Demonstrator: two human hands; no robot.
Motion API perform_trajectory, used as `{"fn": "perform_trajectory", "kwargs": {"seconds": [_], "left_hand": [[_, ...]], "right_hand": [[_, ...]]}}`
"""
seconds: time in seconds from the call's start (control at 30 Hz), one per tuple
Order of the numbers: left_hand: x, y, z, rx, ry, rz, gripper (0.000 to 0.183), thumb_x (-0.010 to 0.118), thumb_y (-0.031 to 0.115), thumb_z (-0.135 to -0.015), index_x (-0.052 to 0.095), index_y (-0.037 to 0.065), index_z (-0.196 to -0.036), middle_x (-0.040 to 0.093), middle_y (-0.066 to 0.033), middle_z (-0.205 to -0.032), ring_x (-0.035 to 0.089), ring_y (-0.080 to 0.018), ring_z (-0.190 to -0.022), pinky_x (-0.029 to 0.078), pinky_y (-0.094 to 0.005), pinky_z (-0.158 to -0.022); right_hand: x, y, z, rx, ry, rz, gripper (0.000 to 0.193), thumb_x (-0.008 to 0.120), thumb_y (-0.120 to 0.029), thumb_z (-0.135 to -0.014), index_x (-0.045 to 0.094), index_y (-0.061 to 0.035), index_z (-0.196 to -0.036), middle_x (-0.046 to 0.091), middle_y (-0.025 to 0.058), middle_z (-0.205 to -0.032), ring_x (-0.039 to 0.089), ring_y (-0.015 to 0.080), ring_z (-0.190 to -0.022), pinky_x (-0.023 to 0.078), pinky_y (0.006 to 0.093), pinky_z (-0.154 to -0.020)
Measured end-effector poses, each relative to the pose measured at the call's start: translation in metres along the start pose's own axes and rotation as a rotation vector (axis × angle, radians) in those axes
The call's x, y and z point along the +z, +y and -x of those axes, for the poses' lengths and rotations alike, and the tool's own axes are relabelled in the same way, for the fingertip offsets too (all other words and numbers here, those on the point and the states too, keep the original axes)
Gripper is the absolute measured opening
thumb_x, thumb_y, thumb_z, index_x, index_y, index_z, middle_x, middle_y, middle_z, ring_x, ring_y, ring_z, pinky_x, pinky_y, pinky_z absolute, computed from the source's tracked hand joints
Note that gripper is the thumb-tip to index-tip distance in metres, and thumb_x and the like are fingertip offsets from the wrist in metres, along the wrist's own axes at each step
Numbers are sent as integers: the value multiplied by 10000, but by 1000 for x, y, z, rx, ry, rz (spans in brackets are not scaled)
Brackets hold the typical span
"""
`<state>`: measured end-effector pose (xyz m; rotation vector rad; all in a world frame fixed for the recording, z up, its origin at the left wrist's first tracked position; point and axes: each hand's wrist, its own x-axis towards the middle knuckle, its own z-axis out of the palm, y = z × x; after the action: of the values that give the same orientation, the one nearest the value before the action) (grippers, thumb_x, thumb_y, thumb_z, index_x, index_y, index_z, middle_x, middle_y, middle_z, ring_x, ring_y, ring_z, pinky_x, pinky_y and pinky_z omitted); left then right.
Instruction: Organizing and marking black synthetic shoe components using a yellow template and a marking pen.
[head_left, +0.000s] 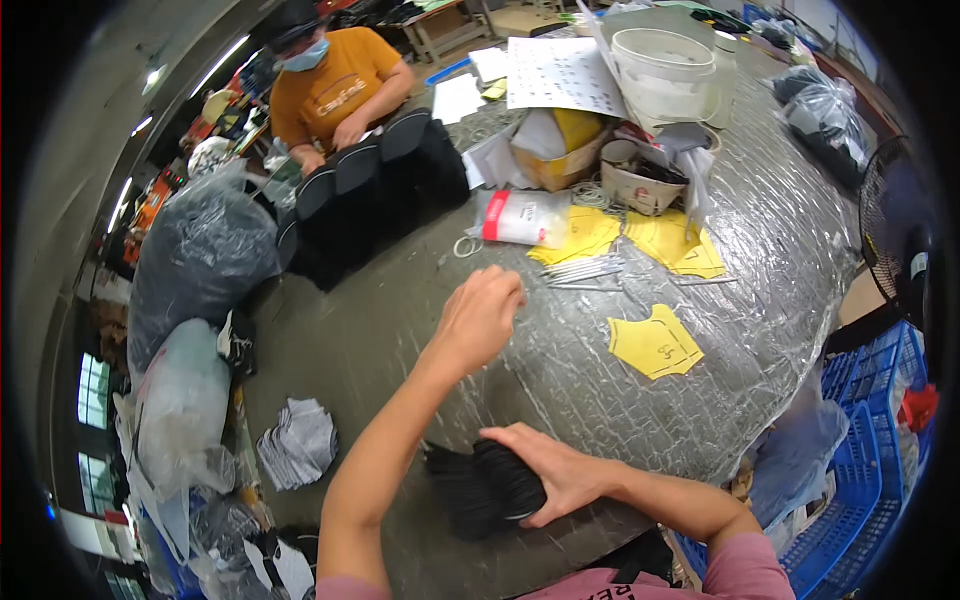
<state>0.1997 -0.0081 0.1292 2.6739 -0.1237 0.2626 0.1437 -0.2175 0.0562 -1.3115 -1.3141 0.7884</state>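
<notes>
My right hand point(568, 472) grips a thick bundle of black fabric pieces point(478, 492) on the near part of the table, its thumb and fingers around the right end. The left end of the bundle fans out in loose layered edges. Farther forward, my left hand point(480, 318) hangs over the table with its fingers curled together; whether something small is in them is hidden. Just beyond it lie a pale rubber band point(467, 247) and a clear plastic packet with a red label point(522, 217). Several silver pens point(585, 270) lie to its right, near a yellow pattern piece point(657, 343).
A co-worker in an orange shirt point(345, 75) handles large black fabric stacks point(375, 200) at the far left. Grey cut pieces point(298, 445) lie at left. A white bucket point(663, 75) and cut-open containers point(640, 180) stand at back right. Blue crates point(850, 480) stand beside the table.
</notes>
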Motion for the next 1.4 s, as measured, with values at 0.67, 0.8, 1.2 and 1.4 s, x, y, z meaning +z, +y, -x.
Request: {"fn": "perform_trajectory", "kwargs": {"seconds": [0.67,0.8,1.2,1.4], "left_hand": [[-15,-44,93,-319,-389,533,290,539,201,-984,675,6,-1151,704,-145,-1119,664,-258,-1066,495,-365,-950],[-14,-16,208,-485,-205,653,348,462,239,-1038,679,-16,-1136,695,-164,-1130,658,-257,-1078,479,-348,-960],[57,11,231,-553,619,1583,625,275,509,-1089,418,19,-1450,512,-99,-1438,494,-197,-1320,353,-374,-1141],[55,-79,250,-644,614,1074,592,284,470,-1097,481,25,-1434,595,-118,-1334,506,-197,-1284,384,-374,-1089]], "right_hand": [[-6,6,3,-45,10,101,1184,871,-292,-569,248,13,-1528,411,256,-1431,401,429,-1326,323,477,-1122],[-3,11,1,-23,20,92,1269,907,-294,-535,209,32,-1543,365,266,-1492,352,427,-1398,282,465,-1172],[-27,-9,-68,244,50,53,1233,858,-261,-499,277,15,-1550,459,205,-1470,453,318,-1366,307,361,-1165],[-44,-30,-151,184,-467,792,1331,875,-299,-475,171,-70,-1580,428,188,-1470,411,361,-1376,328,477,-1143]]}}
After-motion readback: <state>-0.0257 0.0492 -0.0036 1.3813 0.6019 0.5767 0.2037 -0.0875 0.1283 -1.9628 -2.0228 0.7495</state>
